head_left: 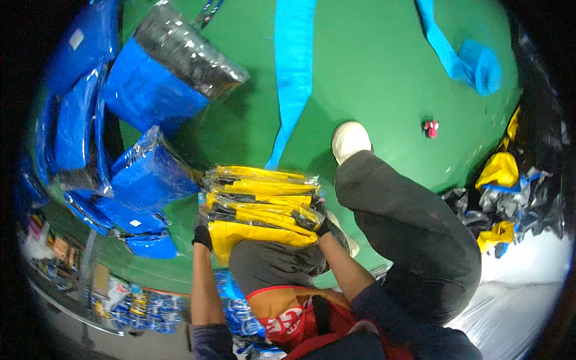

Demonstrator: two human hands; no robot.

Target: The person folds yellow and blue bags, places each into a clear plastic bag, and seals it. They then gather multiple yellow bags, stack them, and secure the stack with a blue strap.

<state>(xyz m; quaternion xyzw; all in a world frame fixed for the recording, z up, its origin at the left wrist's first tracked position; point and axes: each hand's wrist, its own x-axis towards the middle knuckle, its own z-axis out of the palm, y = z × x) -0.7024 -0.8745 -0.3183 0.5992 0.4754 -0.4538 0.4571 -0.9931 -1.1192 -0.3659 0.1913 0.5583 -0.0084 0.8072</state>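
A stack of yellow-and-black folded packages in clear plastic (pixel 264 204) rests against my bent leg, low over the green floor. My left hand (pixel 203 233), in a dark glove, grips the stack's left end. At the right end my right hand (pixel 324 224), gloved too, presses in from the other side. Most fingers of both hands are hidden by the plastic and the packages. A light blue strap (pixel 294 66) stretches across the floor, its near end meeting the far side of the stack.
Blue plastic-wrapped packages (pixel 141 174) lie piled at the left. A roll of light blue strap (pixel 482 69) and a small red item (pixel 430 128) sit farther right. Yellow and black plastic-covered material (pixel 498 171) is heaped at the right edge. My white shoe (pixel 351 141) stands beyond the stack.
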